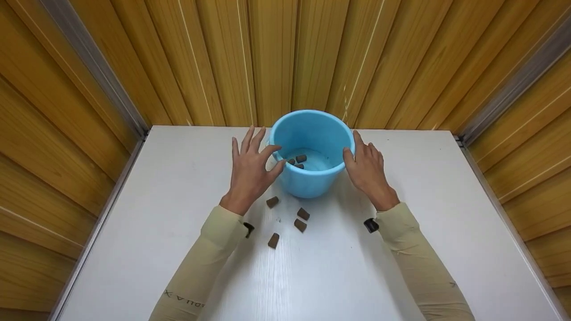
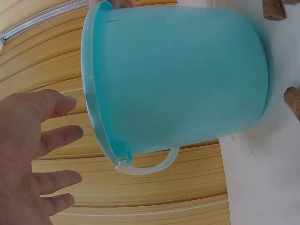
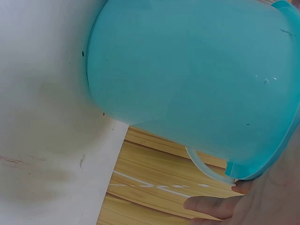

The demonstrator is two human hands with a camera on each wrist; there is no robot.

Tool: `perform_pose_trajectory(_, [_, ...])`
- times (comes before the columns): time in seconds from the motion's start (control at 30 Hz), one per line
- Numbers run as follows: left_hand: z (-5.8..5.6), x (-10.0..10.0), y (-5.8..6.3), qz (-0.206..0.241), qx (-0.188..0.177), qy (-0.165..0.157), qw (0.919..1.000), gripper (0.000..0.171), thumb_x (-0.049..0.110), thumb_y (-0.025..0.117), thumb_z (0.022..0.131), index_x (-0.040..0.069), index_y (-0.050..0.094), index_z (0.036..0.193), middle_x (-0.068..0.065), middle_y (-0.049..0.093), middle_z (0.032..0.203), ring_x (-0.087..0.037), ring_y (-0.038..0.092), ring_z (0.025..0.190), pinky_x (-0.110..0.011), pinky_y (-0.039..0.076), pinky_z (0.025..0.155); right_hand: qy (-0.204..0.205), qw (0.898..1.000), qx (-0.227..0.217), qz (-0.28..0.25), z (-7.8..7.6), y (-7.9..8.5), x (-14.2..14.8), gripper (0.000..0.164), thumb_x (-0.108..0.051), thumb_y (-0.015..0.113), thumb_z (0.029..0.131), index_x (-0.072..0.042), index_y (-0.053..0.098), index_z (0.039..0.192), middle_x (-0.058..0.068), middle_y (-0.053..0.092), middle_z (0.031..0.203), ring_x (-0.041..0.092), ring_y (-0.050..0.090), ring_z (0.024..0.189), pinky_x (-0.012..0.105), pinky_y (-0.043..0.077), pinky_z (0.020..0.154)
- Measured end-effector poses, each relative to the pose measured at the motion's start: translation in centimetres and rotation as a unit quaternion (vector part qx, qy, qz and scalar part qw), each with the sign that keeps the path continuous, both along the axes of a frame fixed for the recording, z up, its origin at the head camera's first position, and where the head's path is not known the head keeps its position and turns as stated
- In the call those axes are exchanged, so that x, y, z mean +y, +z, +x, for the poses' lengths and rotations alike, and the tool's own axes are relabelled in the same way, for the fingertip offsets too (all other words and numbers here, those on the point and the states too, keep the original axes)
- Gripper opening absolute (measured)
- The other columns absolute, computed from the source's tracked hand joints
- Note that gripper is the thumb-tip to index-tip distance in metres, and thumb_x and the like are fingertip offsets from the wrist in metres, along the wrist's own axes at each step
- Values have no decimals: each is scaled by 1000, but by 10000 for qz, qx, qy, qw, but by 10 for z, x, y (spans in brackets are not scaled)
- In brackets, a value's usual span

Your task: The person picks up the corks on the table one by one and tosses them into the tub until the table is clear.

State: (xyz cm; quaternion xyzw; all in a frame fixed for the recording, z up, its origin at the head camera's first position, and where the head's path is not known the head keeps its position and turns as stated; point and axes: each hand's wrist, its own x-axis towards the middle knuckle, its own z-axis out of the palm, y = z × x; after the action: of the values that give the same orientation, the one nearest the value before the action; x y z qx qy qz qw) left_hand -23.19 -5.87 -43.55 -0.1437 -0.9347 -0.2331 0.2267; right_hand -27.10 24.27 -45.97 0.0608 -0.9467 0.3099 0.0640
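Observation:
A light blue plastic bucket (image 1: 308, 183) stands upright on the white table, its mouth facing up. Inside, several brown cork stoppers (image 1: 301, 158) lie at the bottom. My right hand (image 1: 368, 171) holds the bucket's rim at the right, thumb over the inner edge and fingers outside. At the left rim, my left hand (image 1: 250, 171) has its fingers spread, thumb and index tips beside the edge and nothing between them. The left wrist view shows these fingers extended, apart from the rim. A pale handle (image 2: 152, 168) hangs at the bucket's side.
Several more tapered cork stoppers (image 1: 300, 225) are scattered on the white table (image 1: 187, 187) in front of the bucket. A wood-patterned wall (image 1: 272, 58) rises right behind it, with similar panels to the left and right.

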Motion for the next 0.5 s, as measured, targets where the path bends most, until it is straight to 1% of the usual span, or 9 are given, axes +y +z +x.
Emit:
perform_pose_trajectory(0.13, [2, -4, -3, 58, 78, 77, 9999, 38, 38, 78, 95, 19, 78, 129, -16, 48, 161, -40, 30, 156, -73, 14, 121, 22, 10000, 71, -43, 0, -1, 0, 74, -42, 33, 110, -2, 15, 169, 32, 45, 155, 55, 15, 155, 70, 5, 122])
perform_pose_trajectory(0.27, [2, -6, -7, 202, 71, 112, 9997, 37, 34, 79, 95, 15, 78, 127, -18, 49, 160, -42, 32, 155, -75, 16, 120, 42, 9999, 132, -70, 1, -2, 1, 74, -42, 33, 110, -1, 16, 169, 34, 47, 152, 56, 14, 155, 71, 6, 121])
perform_pose_trajectory(0.5, [4, -10, -15, 322, 28, 192, 9993, 37, 34, 81, 95, 15, 79, 126, -18, 50, 159, -43, 33, 154, -76, 18, 118, 20, 9999, 117, -63, 1, -2, 1, 74, -43, 33, 110, -2, 16, 169, 33, 47, 154, 56, 16, 154, 71, 6, 121])
